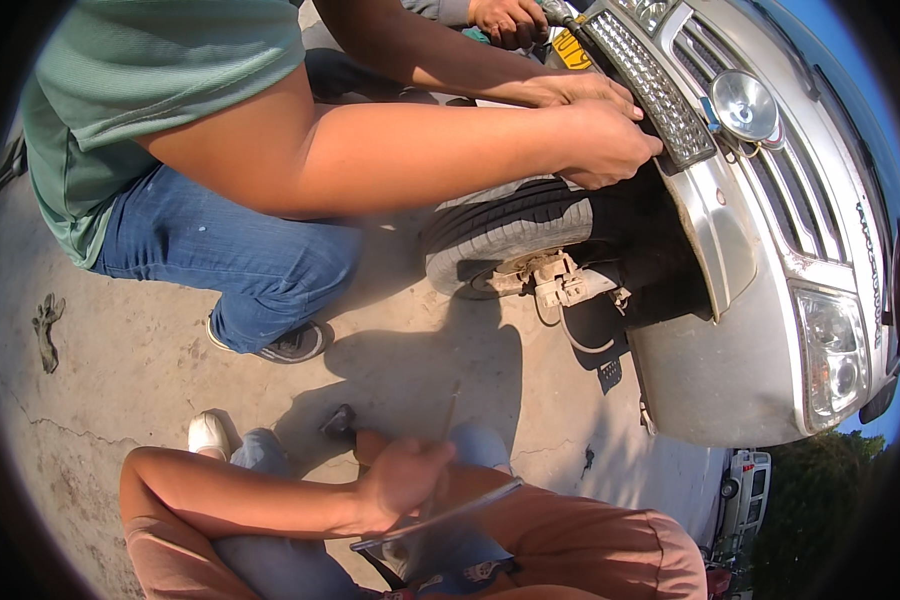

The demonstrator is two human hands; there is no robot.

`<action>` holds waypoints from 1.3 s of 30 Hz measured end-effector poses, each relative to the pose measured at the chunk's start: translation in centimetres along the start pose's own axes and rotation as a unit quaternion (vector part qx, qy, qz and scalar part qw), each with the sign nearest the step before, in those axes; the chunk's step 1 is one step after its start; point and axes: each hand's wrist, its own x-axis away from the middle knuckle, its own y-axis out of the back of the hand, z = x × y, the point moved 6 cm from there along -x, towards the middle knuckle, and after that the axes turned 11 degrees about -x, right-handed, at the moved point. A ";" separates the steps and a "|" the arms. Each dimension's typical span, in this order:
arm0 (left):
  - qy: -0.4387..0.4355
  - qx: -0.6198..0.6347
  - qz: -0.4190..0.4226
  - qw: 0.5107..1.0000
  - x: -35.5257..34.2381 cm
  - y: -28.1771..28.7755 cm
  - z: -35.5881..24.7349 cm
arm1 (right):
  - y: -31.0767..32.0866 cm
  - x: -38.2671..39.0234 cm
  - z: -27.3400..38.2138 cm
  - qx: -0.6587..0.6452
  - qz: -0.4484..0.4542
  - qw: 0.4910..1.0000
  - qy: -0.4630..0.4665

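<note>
My left hand (405,485) is closed in a loose fist, slightly smeared by motion, low in the middle of the view. A thin, blurred rod (455,405) sticks up from beside its thumb. My right forearm (478,490) crosses behind it, and the fingers of that hand are mostly hidden. Just past the crossed hands is a small dark object (338,422); I cannot tell if it is held. A blurred, narrow grey strip (440,520) slants below my hands. Neither hand touches the vehicle.
A silver vehicle (710,385) with an exposed front wheel (510,230) stands at right. A co-worker's two hands (610,140) work by a light bar (655,90) on its front. Another person's hand (510,20) shows above. A crumpled dark glove-like thing (47,330) lies on the ground.
</note>
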 end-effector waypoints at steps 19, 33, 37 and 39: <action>0.004 -0.024 -0.009 1.000 -0.7 0.3 0.1 | 17.0 14.8 1.7 0.070 -0.317 0.941 0.094; 0.106 -0.157 -0.265 0.945 6.7 -0.1 -1.4 | 13.7 11.7 8.3 -0.018 -0.220 0.971 0.096; 0.120 -0.076 -0.347 0.927 11.7 -2.4 3.7 | 11.6 11.8 10.9 -0.038 -0.179 0.966 0.181; 0.128 -0.049 -0.366 0.920 12.3 -2.4 5.7 | 11.3 12.8 12.1 -0.038 -0.142 0.977 0.154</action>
